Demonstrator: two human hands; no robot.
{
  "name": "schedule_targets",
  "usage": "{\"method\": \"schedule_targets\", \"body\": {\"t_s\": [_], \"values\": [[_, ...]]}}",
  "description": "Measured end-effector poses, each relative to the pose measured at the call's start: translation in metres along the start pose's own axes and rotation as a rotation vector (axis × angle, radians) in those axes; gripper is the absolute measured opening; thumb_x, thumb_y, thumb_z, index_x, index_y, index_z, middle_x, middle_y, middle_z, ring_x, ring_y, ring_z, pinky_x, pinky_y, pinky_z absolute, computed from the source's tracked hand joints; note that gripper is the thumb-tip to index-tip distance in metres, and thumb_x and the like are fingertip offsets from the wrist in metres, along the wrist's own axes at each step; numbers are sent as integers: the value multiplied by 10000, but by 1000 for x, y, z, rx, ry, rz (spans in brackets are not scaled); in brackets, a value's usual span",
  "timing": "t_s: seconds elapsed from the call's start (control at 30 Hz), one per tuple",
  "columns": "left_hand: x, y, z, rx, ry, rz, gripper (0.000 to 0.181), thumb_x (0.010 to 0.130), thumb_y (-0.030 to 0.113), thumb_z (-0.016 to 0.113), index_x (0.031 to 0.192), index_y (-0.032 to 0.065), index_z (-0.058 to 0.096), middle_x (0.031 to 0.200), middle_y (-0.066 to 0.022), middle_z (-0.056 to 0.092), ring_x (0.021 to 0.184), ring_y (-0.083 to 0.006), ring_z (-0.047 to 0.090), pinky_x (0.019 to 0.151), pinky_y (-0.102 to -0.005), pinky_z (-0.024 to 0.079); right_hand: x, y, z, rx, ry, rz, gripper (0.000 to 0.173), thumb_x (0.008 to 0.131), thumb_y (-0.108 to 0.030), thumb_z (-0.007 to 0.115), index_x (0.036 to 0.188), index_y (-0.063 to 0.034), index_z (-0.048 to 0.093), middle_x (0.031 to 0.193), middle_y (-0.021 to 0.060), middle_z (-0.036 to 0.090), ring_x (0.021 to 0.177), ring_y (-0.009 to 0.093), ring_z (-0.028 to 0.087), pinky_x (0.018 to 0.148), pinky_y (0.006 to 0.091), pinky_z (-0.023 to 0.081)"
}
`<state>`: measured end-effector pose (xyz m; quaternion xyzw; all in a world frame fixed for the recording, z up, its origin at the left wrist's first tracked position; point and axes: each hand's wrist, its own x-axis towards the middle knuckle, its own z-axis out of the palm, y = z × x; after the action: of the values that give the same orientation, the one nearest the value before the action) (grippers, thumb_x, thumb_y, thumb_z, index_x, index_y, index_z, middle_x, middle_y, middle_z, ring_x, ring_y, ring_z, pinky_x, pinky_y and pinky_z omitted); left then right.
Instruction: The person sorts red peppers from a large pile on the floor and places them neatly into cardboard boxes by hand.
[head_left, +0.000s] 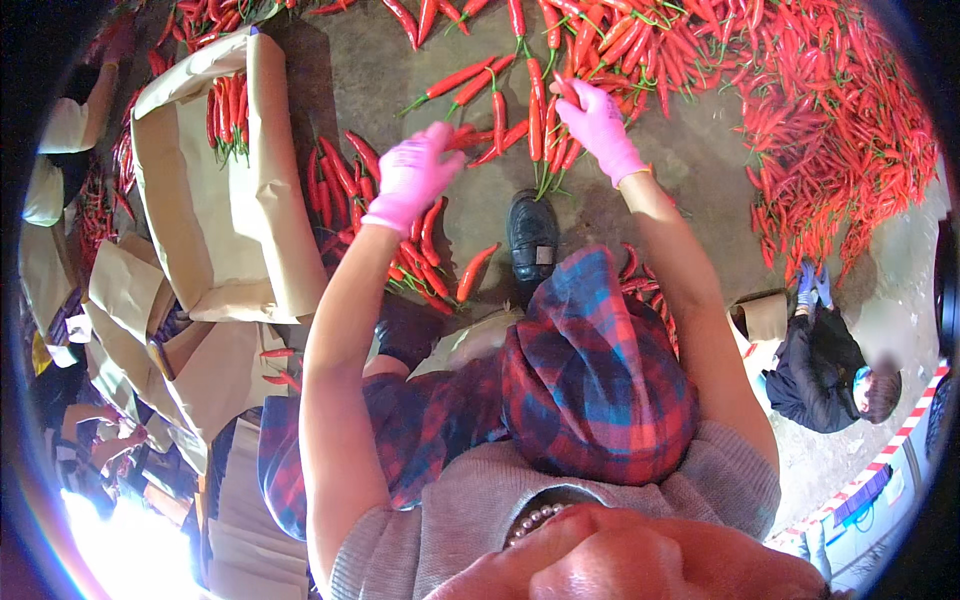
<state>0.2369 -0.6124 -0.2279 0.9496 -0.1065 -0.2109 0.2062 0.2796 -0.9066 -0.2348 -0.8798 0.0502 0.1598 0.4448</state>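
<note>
My left hand (416, 176), in a pink glove, is at the end of a red chili pepper (472, 139); its fingers hide whether it grips it. My right hand (595, 127), gloved the same way, has a red chili pepper (568, 93) between thumb and fingers. Between the hands, long red chilies (535, 112) with green stems lie on the floor. More chilies (341, 184) lie in a loose pile under and left of my left hand. Further left is a paper-lined box (281, 180) with a small bundle of chilies (227, 112) at its upper end.
A large heap of red chilies (832, 127) covers the floor at upper right. My black shoe (533, 232) is just below the chilies between my hands. A person in dark clothes (817, 367) crouches at the heap's lower edge. Paper-lined boxes (124, 292) and other people are at left.
</note>
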Motion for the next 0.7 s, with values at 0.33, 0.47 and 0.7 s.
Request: {"method": "schedule_targets", "body": {"t_s": [0.33, 0.47, 0.7], "values": [[-23, -47, -43, 15, -264, 85, 323, 734, 227, 612, 998, 42, 586, 1043, -242, 614, 1045, -393, 585, 890, -482, 468, 24, -58, 50, -250, -553, 7, 207, 873, -224, 597, 1060, -136, 584, 932, 126, 632, 716, 306, 655, 605, 421, 536], [26, -19, -81, -89, -115, 1, 495, 792, 186, 585, 1273, 77, 549, 1103, -199, 642, 1072, -375, 604, 937, -451, 475, 32, -22, 67, -808, -501, -924, 156, 910, -229, 533, 1030, -130, 546, 926, 170, 619, 683, 332, 651, 550, 439, 535], [126, 32, -9, 294, -144, 92, 428, 900, 424, 560, 1218, 138, 558, 1115, -117, 676, 1069, -318, 631, 885, -453, 487, -88, -45, 39, -635, -630, -332, 349, 832, -258, 573, 1172, -186, 540, 1027, 170, 637, 854, 344, 675, 707, 473, 532]]}}
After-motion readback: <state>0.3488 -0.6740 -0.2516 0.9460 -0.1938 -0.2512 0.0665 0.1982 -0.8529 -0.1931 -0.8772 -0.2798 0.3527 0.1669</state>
